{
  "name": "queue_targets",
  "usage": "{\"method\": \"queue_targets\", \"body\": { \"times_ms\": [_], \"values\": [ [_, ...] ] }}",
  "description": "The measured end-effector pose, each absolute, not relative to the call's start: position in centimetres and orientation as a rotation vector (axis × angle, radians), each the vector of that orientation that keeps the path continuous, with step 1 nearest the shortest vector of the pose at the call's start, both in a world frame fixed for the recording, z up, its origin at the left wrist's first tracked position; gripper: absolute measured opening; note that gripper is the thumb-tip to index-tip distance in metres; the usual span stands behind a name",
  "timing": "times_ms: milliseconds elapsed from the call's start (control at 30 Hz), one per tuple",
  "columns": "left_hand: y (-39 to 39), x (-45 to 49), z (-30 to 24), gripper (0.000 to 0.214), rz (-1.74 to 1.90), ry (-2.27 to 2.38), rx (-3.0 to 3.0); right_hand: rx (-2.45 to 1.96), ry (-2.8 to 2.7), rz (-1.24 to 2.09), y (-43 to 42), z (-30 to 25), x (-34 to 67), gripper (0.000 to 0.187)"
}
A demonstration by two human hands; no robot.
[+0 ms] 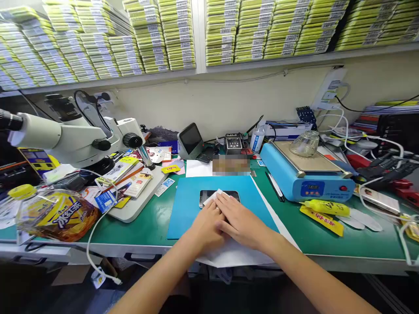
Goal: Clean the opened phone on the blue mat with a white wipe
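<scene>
A dark phone [206,194] lies flat on a blue mat [186,209] in the middle of the green bench. A white cloth or wipe [216,194] covers part of the phone's screen. My right hand [240,220] rests on the wipe with its fingers stretched out flat. My left hand [206,226] lies beside and partly under the right hand, a ring on one finger, its fingers also laid flat toward the phone. A white sheet of paper [229,255] lies under both wrists at the bench's front edge.
A white microscope [72,135] stands at the left over a cluttered white base. A blue heating plate [307,176] with a glass jar [305,144] sits at the right, a yellow tube [324,208] before it. A bagged snack [59,216] lies far left. Stacked boxes fill the shelves.
</scene>
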State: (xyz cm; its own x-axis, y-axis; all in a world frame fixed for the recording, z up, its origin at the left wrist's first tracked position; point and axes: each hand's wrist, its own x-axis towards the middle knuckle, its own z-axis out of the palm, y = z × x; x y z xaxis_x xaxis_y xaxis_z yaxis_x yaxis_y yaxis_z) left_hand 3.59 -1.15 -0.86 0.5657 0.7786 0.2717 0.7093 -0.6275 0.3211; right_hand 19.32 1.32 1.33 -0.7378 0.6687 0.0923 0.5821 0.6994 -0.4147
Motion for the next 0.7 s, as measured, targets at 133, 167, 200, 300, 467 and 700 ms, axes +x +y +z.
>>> {"method": "queue_targets", "body": {
  "times_ms": [133, 167, 200, 300, 467, 700],
  "values": [
    [0.9, 4.4, -0.4, 0.059, 0.448, 1.347, 2.602, -1.170, -2.633, 0.593, 2.7, 2.0, 18.7, 0.084],
    [1.4, 5.2, -0.2, 0.061, 0.386, 1.347, 2.606, -1.217, -2.614, 0.612, 2.9, 2.0, 19.2, 0.084],
    [1.8, 6.0, -0.2, 0.063, 0.363, 1.336, 2.615, -1.277, -2.591, 0.620, 3.0, 1.9, 19.8, 0.085],
    [1.5, 7.3, -0.4, 0.068, 0.407, 1.250, 2.659, -1.368, -2.550, 0.584, 2.0, 1.4, 21.0, 0.089],
    [-0.3, 3.8, -1.3, 0.066, 0.451, 1.282, 2.656, -1.188, -2.604, 0.595, 0.7, 0.8, 17.9, 0.090],
    [1.6, 4.9, -0.1, 0.066, 0.267, 1.416, 2.585, -1.268, -2.587, 0.621, 3.1, 1.5, 18.3, 0.092]
  ]
}}
